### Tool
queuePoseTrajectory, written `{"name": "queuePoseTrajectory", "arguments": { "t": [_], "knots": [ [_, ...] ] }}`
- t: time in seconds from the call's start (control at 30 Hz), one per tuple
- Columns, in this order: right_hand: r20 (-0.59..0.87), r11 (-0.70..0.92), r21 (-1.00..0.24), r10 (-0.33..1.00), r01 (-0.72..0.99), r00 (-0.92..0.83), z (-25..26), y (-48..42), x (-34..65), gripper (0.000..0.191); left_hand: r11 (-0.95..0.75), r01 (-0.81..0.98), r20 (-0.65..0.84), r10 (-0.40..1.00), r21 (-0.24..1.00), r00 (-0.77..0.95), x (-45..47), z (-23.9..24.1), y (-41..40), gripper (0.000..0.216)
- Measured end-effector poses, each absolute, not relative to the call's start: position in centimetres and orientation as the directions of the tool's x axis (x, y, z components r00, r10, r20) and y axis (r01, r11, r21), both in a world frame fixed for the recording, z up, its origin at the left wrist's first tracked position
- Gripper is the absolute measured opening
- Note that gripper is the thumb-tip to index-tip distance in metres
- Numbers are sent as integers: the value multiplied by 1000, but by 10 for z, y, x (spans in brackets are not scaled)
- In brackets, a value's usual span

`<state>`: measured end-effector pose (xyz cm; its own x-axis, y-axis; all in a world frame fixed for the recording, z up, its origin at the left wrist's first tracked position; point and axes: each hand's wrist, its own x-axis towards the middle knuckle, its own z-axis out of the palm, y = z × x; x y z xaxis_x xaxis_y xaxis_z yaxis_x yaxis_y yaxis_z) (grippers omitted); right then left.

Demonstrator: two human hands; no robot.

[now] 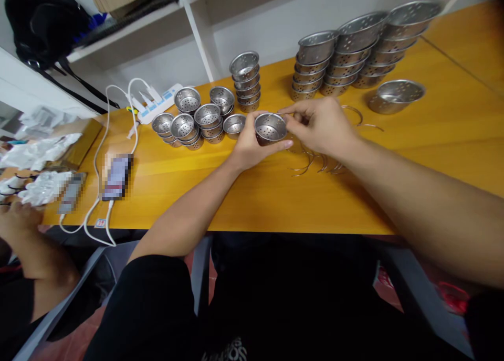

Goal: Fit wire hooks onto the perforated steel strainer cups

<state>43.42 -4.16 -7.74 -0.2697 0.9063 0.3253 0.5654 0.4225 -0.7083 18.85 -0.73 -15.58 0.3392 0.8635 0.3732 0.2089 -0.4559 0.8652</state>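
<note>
A small perforated metal cup (271,129) is gripped by my left hand (252,143), thumb along its near side and fingers behind it. My right hand (317,122) pinches at the cup's right rim, its fingertips closed on what looks like a thin wire, too small to make out fully. Under and beside my right hand lie several thin curved wires (305,168), partly hidden by the hand. Just left of my left hand sits another perforated cup (233,126). A single perforated cup (396,97) stands on the table to the right.
Stacks of perforated cups (187,127) stand at left, with a taller stack (247,83) behind. More tall stacks (346,56) rise at the back right. A power strip (161,104), white cables and a phone (117,177) lie left. Another person's hand (18,216) rests at far left.
</note>
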Motion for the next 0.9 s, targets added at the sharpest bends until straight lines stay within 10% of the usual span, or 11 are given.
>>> {"name": "queuePoseTrajectory", "arguments": {
  "t": [0.9],
  "knots": [
    [239, 346, -922, 861, 173, -450, -56, -48, 432, 79, -527, 120, 443, 798, 841, 408, 190, -175, 3, 100]
  ]
}}
